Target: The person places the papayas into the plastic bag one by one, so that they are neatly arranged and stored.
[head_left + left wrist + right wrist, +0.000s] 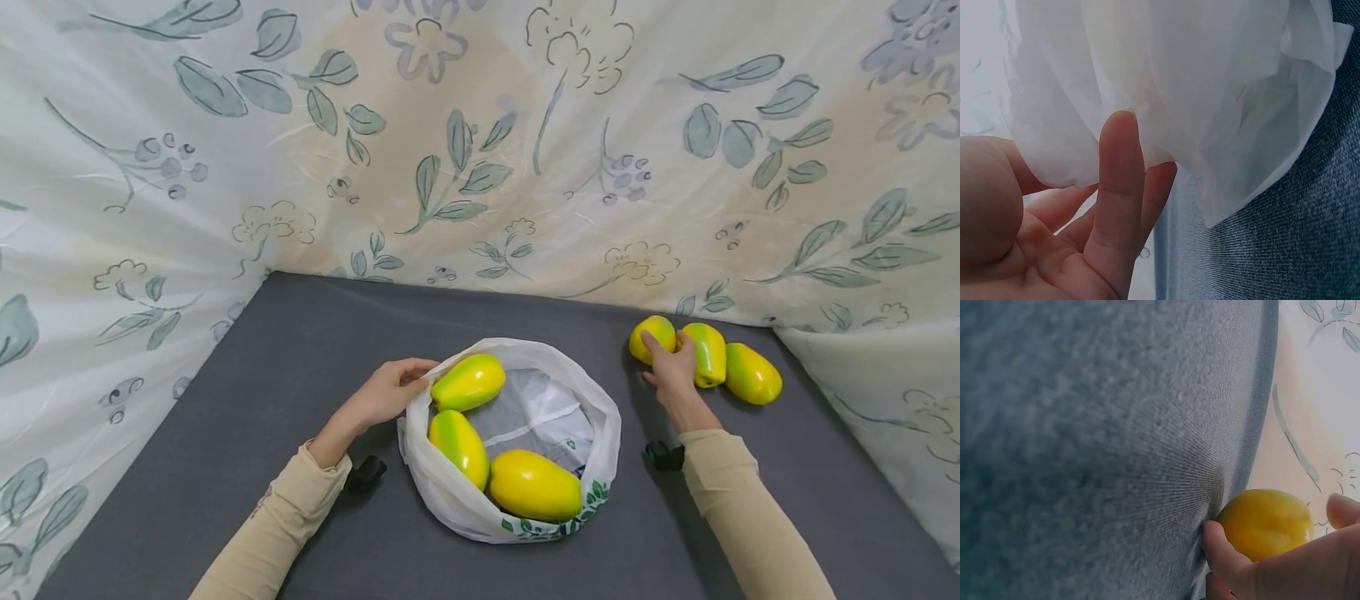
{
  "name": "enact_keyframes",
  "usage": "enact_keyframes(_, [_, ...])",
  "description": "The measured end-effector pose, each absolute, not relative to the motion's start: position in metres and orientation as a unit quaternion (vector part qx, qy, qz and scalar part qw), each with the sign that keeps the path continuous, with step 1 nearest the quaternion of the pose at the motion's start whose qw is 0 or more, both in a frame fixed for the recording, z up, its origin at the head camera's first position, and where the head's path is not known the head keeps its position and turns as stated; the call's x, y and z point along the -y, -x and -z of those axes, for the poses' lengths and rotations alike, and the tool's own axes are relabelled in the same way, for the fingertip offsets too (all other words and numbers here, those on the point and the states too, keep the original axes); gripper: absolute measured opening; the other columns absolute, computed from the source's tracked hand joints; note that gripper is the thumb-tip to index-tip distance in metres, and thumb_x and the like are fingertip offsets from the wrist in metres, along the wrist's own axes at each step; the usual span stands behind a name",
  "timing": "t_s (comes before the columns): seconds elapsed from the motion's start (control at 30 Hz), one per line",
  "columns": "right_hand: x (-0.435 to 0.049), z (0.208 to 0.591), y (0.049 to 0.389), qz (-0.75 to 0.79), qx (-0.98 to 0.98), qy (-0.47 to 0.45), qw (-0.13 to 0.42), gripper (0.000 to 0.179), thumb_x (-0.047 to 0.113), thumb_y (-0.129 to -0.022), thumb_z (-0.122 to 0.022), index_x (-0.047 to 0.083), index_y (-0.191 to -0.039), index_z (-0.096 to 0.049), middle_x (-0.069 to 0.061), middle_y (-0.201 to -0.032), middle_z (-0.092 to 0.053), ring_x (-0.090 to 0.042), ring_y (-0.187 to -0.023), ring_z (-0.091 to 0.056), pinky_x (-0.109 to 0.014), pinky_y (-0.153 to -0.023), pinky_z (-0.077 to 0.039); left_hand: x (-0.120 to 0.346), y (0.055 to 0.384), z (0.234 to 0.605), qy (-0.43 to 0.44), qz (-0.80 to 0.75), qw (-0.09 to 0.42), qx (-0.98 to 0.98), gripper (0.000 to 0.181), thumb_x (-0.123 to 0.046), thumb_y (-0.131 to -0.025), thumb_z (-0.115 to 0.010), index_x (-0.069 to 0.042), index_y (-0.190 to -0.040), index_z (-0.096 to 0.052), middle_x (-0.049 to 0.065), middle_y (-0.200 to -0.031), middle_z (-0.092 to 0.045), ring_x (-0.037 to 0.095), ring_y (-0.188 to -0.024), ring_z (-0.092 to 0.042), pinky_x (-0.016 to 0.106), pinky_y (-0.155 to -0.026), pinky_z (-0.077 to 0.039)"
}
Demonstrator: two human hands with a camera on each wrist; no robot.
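A white plastic bag [600, 408] stands with its mouth spread wide, and three yellow-green papayas [469, 382] lie inside along its left and near sides. My left hand [386, 390] holds the bag's left rim, the thin film passing between thumb and fingers in the left wrist view. Out to the right, my right hand [672, 371] is at the leftmost of three more papayas [651, 333]. One finger overlaps that fruit in the head view. In the right wrist view the thumb lies at the papaya's [1263, 522] lower edge, while another finger stands apart from it.
Two papayas [705, 354] [753, 375] lie side by side just right of my right hand. A dark grey cloth [337, 325] covers the table. Leaf-printed curtains [480, 167] rise along its back and sides.
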State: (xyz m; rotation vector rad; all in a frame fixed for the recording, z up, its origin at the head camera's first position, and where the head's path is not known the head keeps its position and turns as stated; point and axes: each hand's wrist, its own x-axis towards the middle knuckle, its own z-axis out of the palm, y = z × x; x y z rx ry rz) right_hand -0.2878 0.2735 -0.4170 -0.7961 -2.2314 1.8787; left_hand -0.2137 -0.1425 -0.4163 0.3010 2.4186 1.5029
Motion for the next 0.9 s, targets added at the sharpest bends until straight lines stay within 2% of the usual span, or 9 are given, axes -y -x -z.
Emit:
enact_keyframes(0.13, [-0.273,0.421,0.293,-0.586,0.761,0.267,0.079,0.083,0.037,-0.094,-0.059,0.017,-0.154,-0.006,-0.010,-0.155,-0.015,-0.029,-0.128,-0.034,-0.041,-0.098,-0.041,0.142,0.214,0.415,-0.102,-0.517,0.137,-0.839,0.037,-0.012,-0.100,-0.051,-0.007,-0.136,-0.052,0.016,-0.122,-0.058,0.022,-0.088,-0.061,0.033,-0.064,-0.052])
enact_keyframes(0.37, [-0.268,0.425,0.298,-0.556,0.777,0.267,0.128,0.080,0.027,-0.091,-0.065,0.011,-0.152,-0.015,-0.012,-0.152,-0.019,-0.030,-0.134,-0.026,-0.040,-0.109,-0.026,0.142,0.213,0.414,-0.095,-0.522,0.140,-0.836,0.037,-0.011,-0.100,-0.051,-0.007,-0.136,-0.052,0.016,-0.121,-0.057,0.023,-0.090,-0.061,0.033,-0.065,-0.053])
enact_keyframes(0.43, [-0.268,0.426,0.299,-0.554,0.777,0.269,0.135,0.079,0.026,-0.091,-0.066,0.010,-0.152,-0.017,-0.012,-0.152,-0.021,-0.029,-0.134,-0.027,-0.040,-0.109,-0.025,0.142,0.213,0.414,-0.095,-0.522,0.139,-0.836,0.036,-0.011,-0.100,-0.051,-0.007,-0.136,-0.052,0.015,-0.121,-0.057,0.023,-0.091,-0.061,0.033,-0.065,-0.053])
enact_keyframes(0.73, [-0.268,0.428,0.299,-0.569,0.761,0.277,0.144,0.077,0.025,-0.091,-0.065,0.012,-0.152,-0.019,-0.010,-0.152,-0.023,-0.026,-0.133,-0.029,-0.037,-0.107,-0.029,0.143,0.214,0.415,-0.094,-0.523,0.140,-0.835,0.036,-0.012,-0.100,-0.051,-0.007,-0.136,-0.052,0.015,-0.121,-0.057,0.023,-0.092,-0.060,0.033,-0.065,-0.053])
enact_keyframes(0.9, [-0.267,0.421,0.292,-0.610,0.733,0.269,0.134,0.078,0.027,-0.091,-0.064,0.017,-0.153,-0.017,-0.007,-0.152,-0.022,-0.023,-0.126,-0.036,-0.035,-0.101,-0.037,0.143,0.214,0.416,-0.097,-0.522,0.139,-0.836,0.037,-0.013,-0.100,-0.051,-0.007,-0.136,-0.052,0.016,-0.122,-0.057,0.023,-0.092,-0.060,0.034,-0.065,-0.053])
